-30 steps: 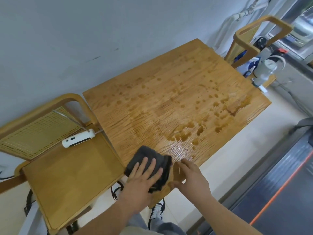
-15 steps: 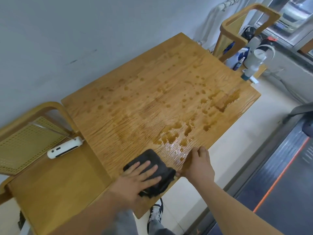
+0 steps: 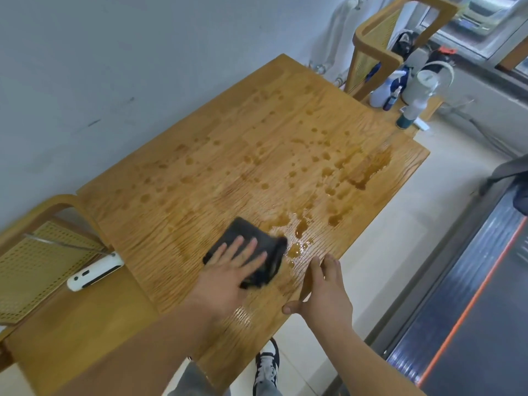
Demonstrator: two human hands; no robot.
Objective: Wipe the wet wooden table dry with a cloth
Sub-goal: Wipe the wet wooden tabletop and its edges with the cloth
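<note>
The dark cloth (image 3: 243, 232) lies on the wet wooden table (image 3: 160, 224) just below the middle of the frame, near the table's lower edge. Its right side is bunched up where it meets a cluster of small puddles (image 3: 301, 228).

The likeliest slip is the cloth sliding or rolling out from beneath the palm, since nothing pinches it and that right side is already rucked. It is also a small pad facing a lot of water: drops cover most of the top and a long pool (image 3: 368, 170) sits toward the right edge. So it may soak through and smear rather than dry. A stroke toward the lower edge could sweep water onto the floor by the shoe (image 3: 267, 364). A stroke to the left could send it onto the chair seat, where a white device (image 3: 94, 271) lies.

The left hand (image 3: 228, 270) presses flat on the cloth, fingers straight and spread, curled round nothing. The right hand (image 3: 323, 292) sits at the table's lower edge, just right of the cloth. Its fingers look straight, its thumb points left, and it holds nothing; it seems to brace there.
</note>
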